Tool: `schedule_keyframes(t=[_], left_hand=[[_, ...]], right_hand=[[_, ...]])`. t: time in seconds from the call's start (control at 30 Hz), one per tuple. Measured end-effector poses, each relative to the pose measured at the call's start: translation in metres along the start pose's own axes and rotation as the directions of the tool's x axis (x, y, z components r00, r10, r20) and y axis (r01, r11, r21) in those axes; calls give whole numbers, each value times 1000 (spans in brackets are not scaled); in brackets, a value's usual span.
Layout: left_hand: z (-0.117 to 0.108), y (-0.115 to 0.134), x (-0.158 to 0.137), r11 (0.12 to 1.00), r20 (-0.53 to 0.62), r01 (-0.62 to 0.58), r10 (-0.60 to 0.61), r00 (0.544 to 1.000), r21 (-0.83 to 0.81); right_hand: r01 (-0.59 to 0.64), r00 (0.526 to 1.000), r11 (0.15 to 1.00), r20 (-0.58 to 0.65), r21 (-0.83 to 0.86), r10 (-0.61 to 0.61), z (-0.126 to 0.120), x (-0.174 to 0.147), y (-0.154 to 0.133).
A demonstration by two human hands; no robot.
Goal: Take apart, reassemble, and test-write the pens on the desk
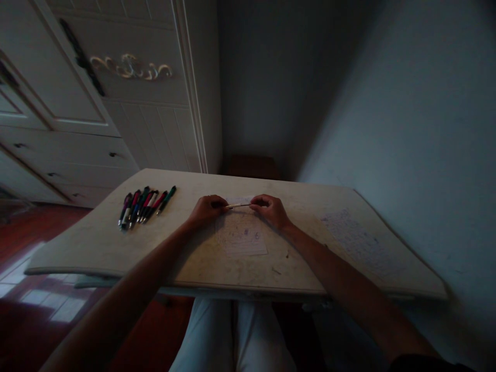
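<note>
A slim pen [238,205], whitish in the middle with a darker right end, lies level between my two hands above the table. My left hand [209,208] pinches its left end between thumb and fingers. At the other end, the fingertips of my right hand [270,208] are closed on the dark, thin part. Whether the pen is in one piece or opened up is too small to tell. Below the hands lies a sheet of lined paper [246,245] with handwriting and several scribbled marks, its upper part partly covered by the hands.
Several click pens [144,207] in mixed colours lie grouped on the left of the white table [186,188]. Faint writing [354,240] covers the tabletop's right side, and small dark bits sit near the front edge. A white cabinet [155,129] stands behind left; a wall [418,129] borders the right.
</note>
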State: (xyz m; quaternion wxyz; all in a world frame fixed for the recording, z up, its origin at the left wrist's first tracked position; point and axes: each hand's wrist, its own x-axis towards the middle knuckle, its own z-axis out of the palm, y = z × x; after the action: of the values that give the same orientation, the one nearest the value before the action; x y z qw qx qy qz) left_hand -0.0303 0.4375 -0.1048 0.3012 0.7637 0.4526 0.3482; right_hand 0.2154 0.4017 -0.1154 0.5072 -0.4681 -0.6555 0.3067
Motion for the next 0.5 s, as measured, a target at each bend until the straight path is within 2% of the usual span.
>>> schedule_keyframes(t=[0.3,0.5], left_hand=[[-1,0,1,1000,17,8,-7,1000,-23],[0,-1,2,996,16,37,-36,999,-76]], right_hand=[[91,996,991,1,-97,-92,0,-1,-2],[129,990,988,69,-86,-124,-4,2,-3]])
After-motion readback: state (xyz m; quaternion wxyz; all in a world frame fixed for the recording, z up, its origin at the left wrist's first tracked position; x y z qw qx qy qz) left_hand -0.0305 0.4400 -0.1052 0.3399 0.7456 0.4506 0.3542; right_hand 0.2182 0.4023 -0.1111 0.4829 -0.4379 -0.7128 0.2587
